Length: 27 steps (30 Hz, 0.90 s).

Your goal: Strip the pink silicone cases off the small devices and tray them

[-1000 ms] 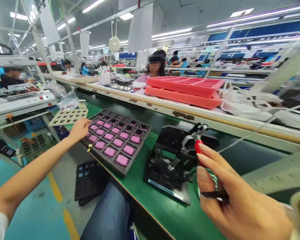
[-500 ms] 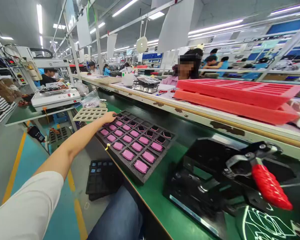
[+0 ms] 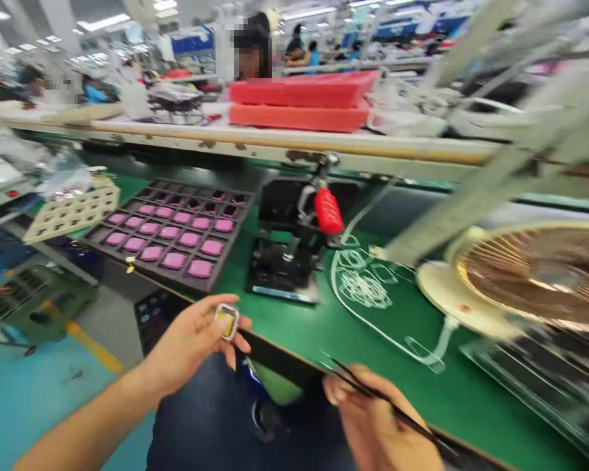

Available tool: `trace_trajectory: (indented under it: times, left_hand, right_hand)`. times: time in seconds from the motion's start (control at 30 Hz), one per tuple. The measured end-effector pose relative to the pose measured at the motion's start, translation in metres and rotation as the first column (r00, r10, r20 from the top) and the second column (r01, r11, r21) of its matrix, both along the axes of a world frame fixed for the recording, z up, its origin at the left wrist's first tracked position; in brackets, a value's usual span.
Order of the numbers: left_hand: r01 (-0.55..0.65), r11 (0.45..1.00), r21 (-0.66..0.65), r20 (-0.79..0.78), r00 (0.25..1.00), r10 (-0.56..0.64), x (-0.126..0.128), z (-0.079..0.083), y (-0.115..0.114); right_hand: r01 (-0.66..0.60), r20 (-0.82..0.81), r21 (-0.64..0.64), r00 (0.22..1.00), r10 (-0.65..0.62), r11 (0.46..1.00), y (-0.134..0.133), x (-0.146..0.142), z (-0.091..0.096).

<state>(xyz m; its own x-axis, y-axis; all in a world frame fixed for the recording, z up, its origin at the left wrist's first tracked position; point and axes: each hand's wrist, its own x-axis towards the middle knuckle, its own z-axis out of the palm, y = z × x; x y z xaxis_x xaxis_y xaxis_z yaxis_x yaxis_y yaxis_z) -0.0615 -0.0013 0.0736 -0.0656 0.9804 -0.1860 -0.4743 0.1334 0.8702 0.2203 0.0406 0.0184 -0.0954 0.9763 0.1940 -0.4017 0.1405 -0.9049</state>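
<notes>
My left hand (image 3: pixel 191 340) holds a small watch case (image 3: pixel 229 321) between thumb and fingers, above my lap near the bench edge. The case has a silvery rim and something yellow inside. In my right hand (image 3: pixel 377 425) is a pair of black tweezers (image 3: pixel 413 425), tips pointing left over the bench edge. A dark foam tray (image 3: pixel 224 263) lies on the green bench, its pockets holding several pink watch cases (image 3: pixel 169 232) and a few black-faced ones. Right of the tray stands a black toggle-clamp fixture (image 3: pixel 287 258) with a red handle (image 3: pixel 328 210).
White cord (image 3: pixel 366 288) lies coiled on the green bench (image 3: pixel 294 330). A fan (image 3: pixel 535 275) stands at the right. A cream tray (image 3: pixel 73 212) and a plastic bag (image 3: pixel 66 176) are at the left. Red foam trays (image 3: pixel 299 108) sit on the far shelf, a person behind them.
My view has swung right. My left hand has left the foam tray's far edge and now holds a watch case. My right hand has come into view with tweezers.
</notes>
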Motion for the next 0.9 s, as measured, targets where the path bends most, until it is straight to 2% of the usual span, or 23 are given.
trace_trajectory:
  times: [0.1, 0.17, 0.23, 0.37, 0.5, 0.9]
  left_hand:
    - [0.176, 0.982, -0.064, 0.079, 0.982, -0.170, 0.068, -0.025, -0.005]
    - [0.233, 0.970, -0.073, 0.086, 0.970, -0.227, 0.094, -0.032, -0.005]
    - [0.266, 0.960, -0.083, 0.049, 0.964, -0.263, 0.108, -0.032, -0.003]
    - [0.314, 0.944, -0.097, 0.004, 0.949, -0.315, 0.119, -0.024, -0.004]
    - [0.277, 0.954, -0.112, -0.017, 0.960, -0.281, 0.122, -0.020, -0.006]
    - [0.226, 0.964, -0.143, -0.135, 0.960, -0.245, 0.111, -0.022, -0.003]
  right_hand:
    - [0.062, 0.202, 0.273, 0.972, -0.120, 0.960, -0.016, -0.002, -0.001]
    - [0.090, 0.315, 0.394, 0.922, -0.227, 0.915, -0.021, -0.001, 0.001]
    - [0.081, 0.360, 0.467, 0.892, -0.272, 0.881, -0.026, 0.001, 0.002]
    - [0.049, 0.369, 0.530, 0.886, -0.282, 0.847, -0.034, 0.008, -0.007]
    - [0.038, 0.375, 0.549, 0.881, -0.287, 0.835, -0.036, 0.009, -0.014]
    - [-0.012, 0.443, 0.559, 0.850, -0.286, 0.829, -0.027, 0.002, -0.008]
